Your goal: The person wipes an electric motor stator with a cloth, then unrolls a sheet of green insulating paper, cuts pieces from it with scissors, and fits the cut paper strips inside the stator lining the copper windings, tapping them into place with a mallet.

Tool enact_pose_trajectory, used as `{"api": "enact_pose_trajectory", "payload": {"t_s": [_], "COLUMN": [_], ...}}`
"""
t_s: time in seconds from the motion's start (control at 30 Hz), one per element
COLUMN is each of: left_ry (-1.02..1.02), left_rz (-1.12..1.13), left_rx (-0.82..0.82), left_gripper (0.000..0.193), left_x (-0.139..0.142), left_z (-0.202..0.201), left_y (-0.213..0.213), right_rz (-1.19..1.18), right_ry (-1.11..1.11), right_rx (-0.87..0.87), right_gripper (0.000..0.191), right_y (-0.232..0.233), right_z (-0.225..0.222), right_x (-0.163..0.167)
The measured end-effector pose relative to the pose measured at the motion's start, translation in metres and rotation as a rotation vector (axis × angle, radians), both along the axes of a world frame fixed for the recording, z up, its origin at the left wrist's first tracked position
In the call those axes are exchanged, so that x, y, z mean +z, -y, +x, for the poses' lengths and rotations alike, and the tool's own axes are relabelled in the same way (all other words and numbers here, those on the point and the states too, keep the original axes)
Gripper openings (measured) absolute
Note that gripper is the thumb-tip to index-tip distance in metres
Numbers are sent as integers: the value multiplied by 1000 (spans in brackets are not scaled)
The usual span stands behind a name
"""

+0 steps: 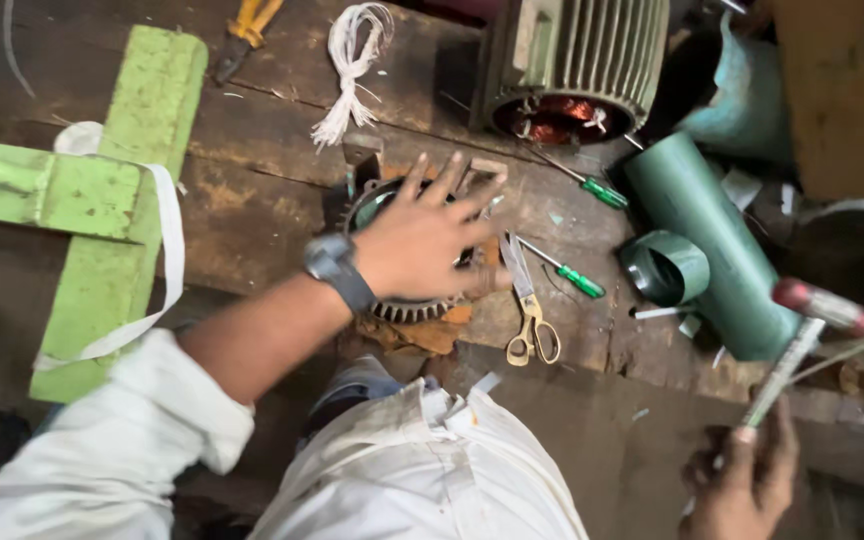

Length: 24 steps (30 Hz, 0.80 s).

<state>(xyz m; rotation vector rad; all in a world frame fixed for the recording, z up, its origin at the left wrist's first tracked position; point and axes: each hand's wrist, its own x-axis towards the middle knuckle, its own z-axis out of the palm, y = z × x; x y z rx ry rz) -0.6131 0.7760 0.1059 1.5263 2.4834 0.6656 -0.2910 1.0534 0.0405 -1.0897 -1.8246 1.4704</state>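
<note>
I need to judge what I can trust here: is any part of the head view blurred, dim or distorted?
Head view: the hammer in the right hand is motion-blurred; the left hand on the finned round part is slightly soft; bottom corners are dim; bench evenly lit, no glare; edges bend a little.

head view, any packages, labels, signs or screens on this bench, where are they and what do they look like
No packages, signs or screens show.
Wristwatch: on the left wrist, dark band and case; its face is too blurred to tell if it is a screen.
Left hand: spread flat over a toothed round motor part at mid bench.
Right hand: lower right, holding a small mallet with red ends; no label visible.
</note>
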Motion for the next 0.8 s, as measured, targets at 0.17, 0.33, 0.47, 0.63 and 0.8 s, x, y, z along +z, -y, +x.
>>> {"api": "enact_pose_trajectory", "payload": {"t_s": [0.17, 0.33, 0.47, 0.63, 0.8], "left_ry": [-20, 157, 217, 172, 228], "left_rz": [384, 239, 162, 173, 230], "left_rx": [133, 166, 58, -39, -75], "left_gripper": [59, 52, 58, 78, 77], "left_x": [16, -9, -44, -70, -77], "left_z": [-39, -40, -31, -25, -24], "left_y": [47, 81, 104, 117, 118], "right_rz": [-125, -416, -364, 148, -176], "right_ry": [-128, 262, 230, 142, 293], "right_rx": [145, 353, 40, 355, 280], "right_gripper": [61, 61, 59, 51, 53], "right_y": [69, 131, 170, 250, 239], "right_z": [-4, -19, -45, -104, -82], "right_x": [11, 3, 38, 27, 32]}}
